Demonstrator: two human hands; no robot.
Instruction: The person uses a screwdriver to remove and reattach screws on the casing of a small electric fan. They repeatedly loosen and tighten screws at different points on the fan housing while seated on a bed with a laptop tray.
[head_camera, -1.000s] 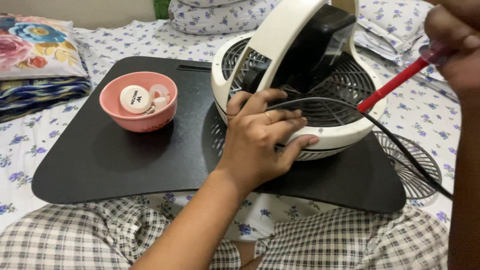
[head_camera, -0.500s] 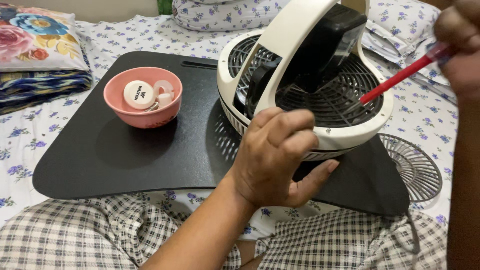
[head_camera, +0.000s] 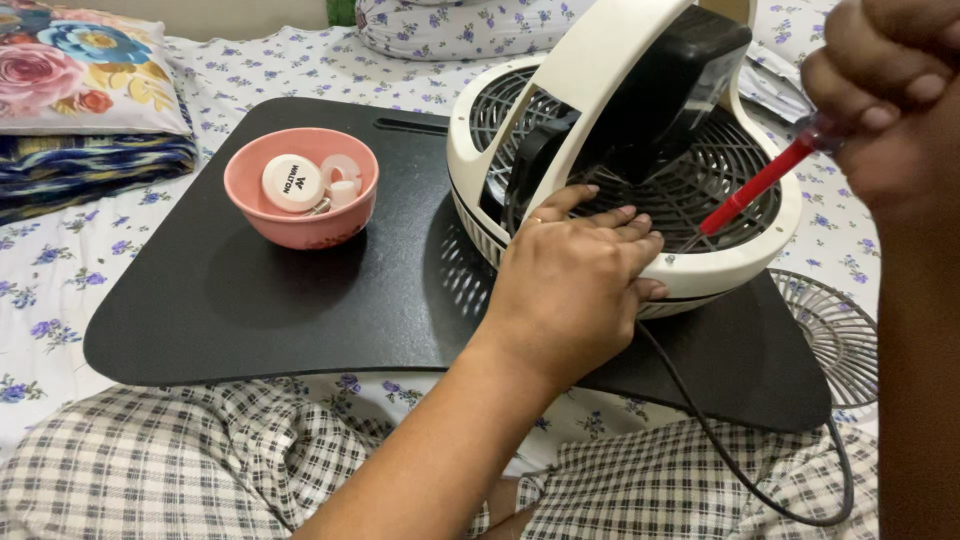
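Note:
A cream table fan (head_camera: 560, 110) with a black motor housing (head_camera: 665, 85) and a dark rear grille lies face down on a black lap tray (head_camera: 250, 300). My left hand (head_camera: 575, 285) rests flat on the fan's near rim, fingers together, pressing on it. My right hand (head_camera: 885, 85) at the upper right grips a red-shafted screwdriver (head_camera: 755, 185); its tip points down at the rim just right of my left fingers. The fan's black cord (head_camera: 740, 460) trails off the tray over my lap.
A pink bowl (head_camera: 300, 190) on the tray holds a round white cap and small white parts. A loose wire fan guard (head_camera: 840, 330) lies on the bed at the right. A floral pillow (head_camera: 80, 70) on folded blue cloth sits at the far left.
My left hand let go of the cord, moved up from a loose fist and now lies flat on the fan rim. The screwdriver tip came down closer to the rim.

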